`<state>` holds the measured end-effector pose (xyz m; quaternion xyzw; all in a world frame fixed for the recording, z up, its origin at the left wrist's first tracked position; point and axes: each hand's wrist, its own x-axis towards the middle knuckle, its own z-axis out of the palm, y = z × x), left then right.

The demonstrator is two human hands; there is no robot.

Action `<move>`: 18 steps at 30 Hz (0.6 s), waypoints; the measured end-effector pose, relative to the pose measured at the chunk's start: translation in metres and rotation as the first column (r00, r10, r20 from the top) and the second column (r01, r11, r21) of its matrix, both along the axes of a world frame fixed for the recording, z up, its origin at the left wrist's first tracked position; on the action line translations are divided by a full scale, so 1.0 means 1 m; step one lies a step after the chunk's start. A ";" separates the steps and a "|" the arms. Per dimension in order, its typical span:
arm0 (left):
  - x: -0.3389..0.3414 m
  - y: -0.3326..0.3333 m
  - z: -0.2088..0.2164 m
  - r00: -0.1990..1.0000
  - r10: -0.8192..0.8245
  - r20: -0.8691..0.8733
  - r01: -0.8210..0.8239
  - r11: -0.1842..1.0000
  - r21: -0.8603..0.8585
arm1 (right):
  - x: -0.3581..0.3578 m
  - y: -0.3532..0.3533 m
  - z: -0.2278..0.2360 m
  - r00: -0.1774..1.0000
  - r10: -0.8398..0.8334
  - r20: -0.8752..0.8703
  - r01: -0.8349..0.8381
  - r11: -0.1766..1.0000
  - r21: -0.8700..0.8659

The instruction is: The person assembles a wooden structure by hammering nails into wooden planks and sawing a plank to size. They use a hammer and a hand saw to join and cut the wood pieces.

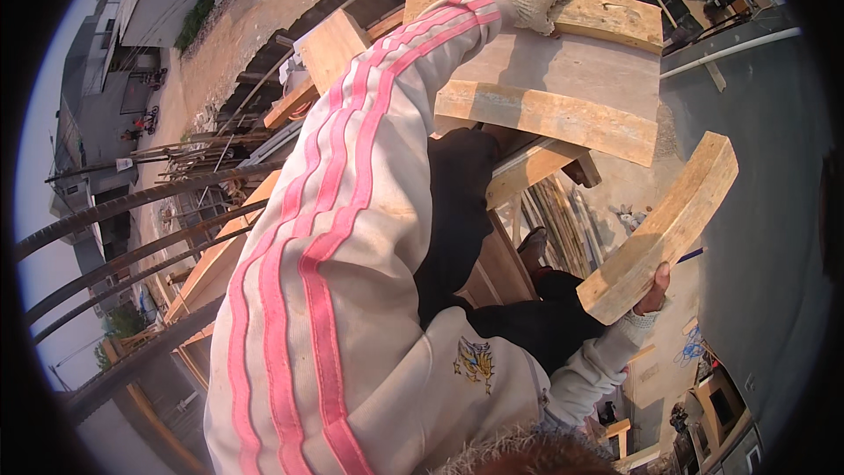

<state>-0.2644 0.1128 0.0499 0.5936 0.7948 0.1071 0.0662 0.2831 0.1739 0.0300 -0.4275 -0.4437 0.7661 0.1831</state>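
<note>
My left hand, in a pale knit glove, is at the far end of a plywood panel. Its fingers are curled over a wooden beam along that panel's far edge. A second beam runs along the near edge. In my right hand, low on the right, a short thick wood block is gripped by its lower end and tilted up to the right. A dark blue pencil sticks out beside the same hand. Most of the right fingers are hidden behind the block.
Below the panel lie stacked wood strips near a dark shoe. Curved dark bars cross the left side. A grey wall stands at right. Timber and a blue cord lie at lower right.
</note>
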 end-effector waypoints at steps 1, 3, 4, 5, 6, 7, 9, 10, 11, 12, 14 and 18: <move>-0.022 -0.018 0.001 0.988 0.152 -0.041 -0.154 0.986 -0.059 | 0.008 -0.004 0.004 1.000 -0.019 -0.001 0.019 1.000 0.020; -0.069 -0.061 0.003 0.956 0.277 -0.096 -0.284 0.956 -0.077 | 0.025 -0.008 0.004 0.999 -0.035 -0.034 0.036 0.999 0.039; -0.091 -0.080 0.000 0.941 0.315 -0.124 -0.327 0.940 -0.092 | 0.037 -0.011 0.002 0.998 -0.033 -0.054 0.035 0.999 0.038; -0.112 -0.098 -0.004 0.928 0.343 -0.147 -0.360 0.926 -0.113 | 0.045 -0.014 0.000 0.997 -0.031 -0.075 0.034 0.999 0.038; -0.131 -0.119 -0.007 0.917 0.361 -0.169 -0.385 0.913 -0.138 | 0.044 -0.020 0.000 0.996 -0.082 -0.040 0.083 0.996 0.044; -0.145 -0.135 -0.012 0.911 0.367 -0.188 -0.397 0.903 -0.164 | 0.039 -0.030 0.002 0.991 -0.135 -0.005 0.135 0.989 0.054; -0.158 -0.163 -0.022 0.904 0.368 -0.218 -0.413 0.884 -0.219 | 0.028 -0.045 0.002 0.978 -0.206 0.031 0.205 0.978 0.043; -0.153 -0.171 -0.030 0.905 0.348 -0.245 -0.406 0.877 -0.256 | 0.022 -0.052 0.003 0.973 -0.226 0.037 0.225 0.974 0.023; -0.148 -0.180 -0.037 0.906 0.327 -0.270 -0.400 0.869 -0.291 | 0.017 -0.056 0.002 0.969 -0.243 0.044 0.243 0.970 0.006; -0.142 -0.189 -0.048 0.908 0.320 -0.272 -0.399 0.858 -0.322 | 0.014 -0.059 -0.001 0.973 -0.221 0.065 0.220 0.975 0.022; -0.132 -0.203 -0.072 0.915 0.317 -0.249 -0.393 0.839 -0.376 | 0.005 -0.065 -0.001 0.974 -0.194 0.119 0.188 0.980 0.057; -0.120 -0.234 -0.123 0.903 0.366 -0.223 -0.429 0.789 -0.439 | 0.004 -0.063 -0.001 0.981 -0.125 0.151 0.119 0.992 0.046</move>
